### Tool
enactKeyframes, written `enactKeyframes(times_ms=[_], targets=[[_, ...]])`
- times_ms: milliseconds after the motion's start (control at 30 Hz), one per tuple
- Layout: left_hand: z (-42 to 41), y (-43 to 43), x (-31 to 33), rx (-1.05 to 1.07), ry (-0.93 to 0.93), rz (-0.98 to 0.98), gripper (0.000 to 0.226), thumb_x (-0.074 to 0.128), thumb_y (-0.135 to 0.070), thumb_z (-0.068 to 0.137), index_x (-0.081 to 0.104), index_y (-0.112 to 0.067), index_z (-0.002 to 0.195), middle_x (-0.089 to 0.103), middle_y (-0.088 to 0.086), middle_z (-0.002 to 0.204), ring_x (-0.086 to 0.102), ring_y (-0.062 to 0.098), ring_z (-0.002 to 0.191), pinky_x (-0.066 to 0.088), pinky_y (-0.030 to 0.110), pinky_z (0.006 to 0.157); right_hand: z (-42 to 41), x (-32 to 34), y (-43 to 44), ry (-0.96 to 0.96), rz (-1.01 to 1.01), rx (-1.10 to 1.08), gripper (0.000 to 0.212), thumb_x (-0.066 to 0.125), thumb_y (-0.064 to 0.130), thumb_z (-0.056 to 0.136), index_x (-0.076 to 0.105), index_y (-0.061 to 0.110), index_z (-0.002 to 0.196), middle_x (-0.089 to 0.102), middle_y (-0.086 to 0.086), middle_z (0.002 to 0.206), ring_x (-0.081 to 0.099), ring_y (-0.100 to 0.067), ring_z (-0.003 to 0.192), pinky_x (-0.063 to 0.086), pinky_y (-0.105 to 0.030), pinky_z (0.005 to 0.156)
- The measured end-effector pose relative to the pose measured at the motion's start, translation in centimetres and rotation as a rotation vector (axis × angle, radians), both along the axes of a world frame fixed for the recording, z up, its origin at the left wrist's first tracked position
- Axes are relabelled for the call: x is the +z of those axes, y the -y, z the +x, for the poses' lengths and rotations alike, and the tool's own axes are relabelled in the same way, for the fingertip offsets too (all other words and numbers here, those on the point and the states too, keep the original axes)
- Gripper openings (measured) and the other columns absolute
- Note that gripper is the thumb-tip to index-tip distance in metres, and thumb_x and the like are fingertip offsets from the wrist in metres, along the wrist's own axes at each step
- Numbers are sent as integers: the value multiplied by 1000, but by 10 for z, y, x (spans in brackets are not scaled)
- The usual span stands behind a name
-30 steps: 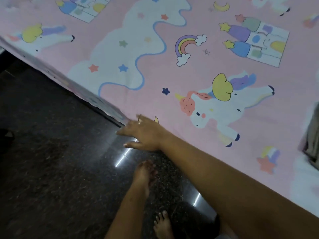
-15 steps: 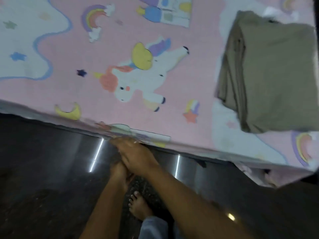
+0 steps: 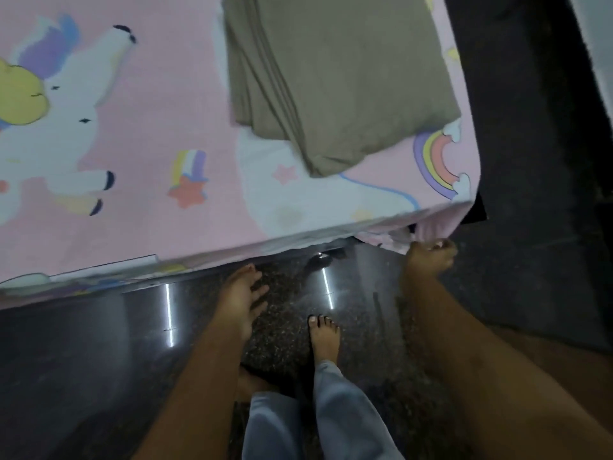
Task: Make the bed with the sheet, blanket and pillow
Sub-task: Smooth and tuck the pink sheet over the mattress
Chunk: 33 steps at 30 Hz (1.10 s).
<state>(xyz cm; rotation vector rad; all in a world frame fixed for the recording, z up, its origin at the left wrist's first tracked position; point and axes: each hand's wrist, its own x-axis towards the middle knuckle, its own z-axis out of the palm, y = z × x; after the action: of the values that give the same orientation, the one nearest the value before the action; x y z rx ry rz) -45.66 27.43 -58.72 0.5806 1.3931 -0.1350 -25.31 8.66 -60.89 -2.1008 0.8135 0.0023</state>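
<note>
A pink sheet [image 3: 159, 134] printed with unicorns, stars and rainbows covers the bed across the upper part of the view. A folded olive-brown blanket [image 3: 335, 71] lies on it near the bed's right corner. My right hand [image 3: 428, 258] grips the loose sheet fabric hanging at that corner. My left hand [image 3: 240, 298] hovers just below the bed's near edge, fingers spread and relaxed, holding nothing. No pillow is in view.
The dark polished stone floor [image 3: 83, 360] runs along the bed's near side and reflects light strips. My bare foot [image 3: 323, 338] and grey trouser legs [image 3: 335, 413] stand close to the bed. A dark surface [image 3: 530, 161] lies right of the bed corner.
I have moved right along the bed to its corner. My hands, together at the sheet's edge before, have separated; the right one now grips the sheet at the corner.
</note>
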Motion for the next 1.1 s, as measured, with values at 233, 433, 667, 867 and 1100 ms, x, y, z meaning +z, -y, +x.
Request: enactKeyframes(times_ms=[233,433,667,867,1100], targets=[[58,49,2,-173,-22,15,22,42,-18,101,49,-24,120,49,1,137,53,21,109,40,37,87,44,-13,47,-492,318,168,51,57,31,94,41,8,137,47,-14,134,50,-30,106,45,-40,83],[94,79,1,-262,-32,51,34,43,-20,100,45,-21,134,47,3,139,52,20,108,40,37,86,45,-36,8,-474,395,294,36,51,20,94,52,9,129,59,-12,119,55,-27,103,48,-36,78],[113,87,-4,-318,-21,60,39,41,-20,101,38,-22,140,46,0,138,50,20,110,39,37,86,43,-67,-5,-387,714,116,43,62,24,86,56,7,125,63,-11,119,61,-28,105,53,-44,91],[135,95,-17,-271,18,15,37,40,-24,101,40,-20,138,43,-1,143,50,22,117,39,38,86,45,-59,-14,-313,944,-56,36,51,7,96,50,1,132,59,-16,126,58,-27,101,51,-39,86],[165,101,-36,-131,107,-58,37,39,-20,101,43,-16,138,42,-2,144,45,20,127,37,38,90,43,-72,-23,-278,1084,-184,35,47,10,98,51,-2,131,64,-17,109,61,-24,83,56,-34,71]])
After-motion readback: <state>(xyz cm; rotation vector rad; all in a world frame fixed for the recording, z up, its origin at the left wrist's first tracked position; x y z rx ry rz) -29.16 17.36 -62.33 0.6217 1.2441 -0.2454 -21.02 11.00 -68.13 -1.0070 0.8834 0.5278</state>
